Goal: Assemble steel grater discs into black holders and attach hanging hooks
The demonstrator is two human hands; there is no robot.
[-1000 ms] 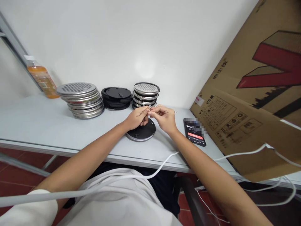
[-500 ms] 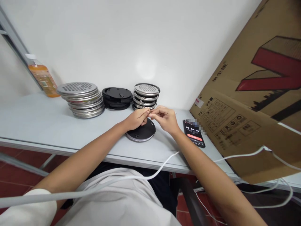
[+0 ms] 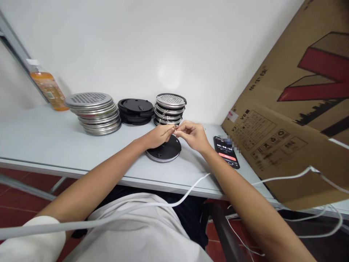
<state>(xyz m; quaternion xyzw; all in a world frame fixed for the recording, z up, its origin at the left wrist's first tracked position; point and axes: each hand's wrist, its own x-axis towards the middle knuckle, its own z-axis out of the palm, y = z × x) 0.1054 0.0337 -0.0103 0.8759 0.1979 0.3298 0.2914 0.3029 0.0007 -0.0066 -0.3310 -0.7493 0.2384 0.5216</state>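
My left hand [image 3: 158, 136] and my right hand [image 3: 191, 135] meet fingertip to fingertip above a black round lid [image 3: 164, 152] that lies flat on the white table [image 3: 40, 142]. Between the fingertips both hands pinch a small metal wire clip [image 3: 173, 126]; it is tiny and its shape is hard to make out. Just behind the hands stands a stack of assembled black-and-metal lids [image 3: 169, 109].
A stack of perforated metal discs [image 3: 92, 112] and a stack of black lids [image 3: 135, 110] stand at the back. An orange bottle [image 3: 47, 86] is far left. A phone [image 3: 226, 151] with a running timer lies right, beside a leaning cardboard box [image 3: 294, 109]. White cables [image 3: 174, 200] cross the table edge.
The hands stay together on the small clip with only slight finger shifts. The view has moved a little; nothing on the table has moved.
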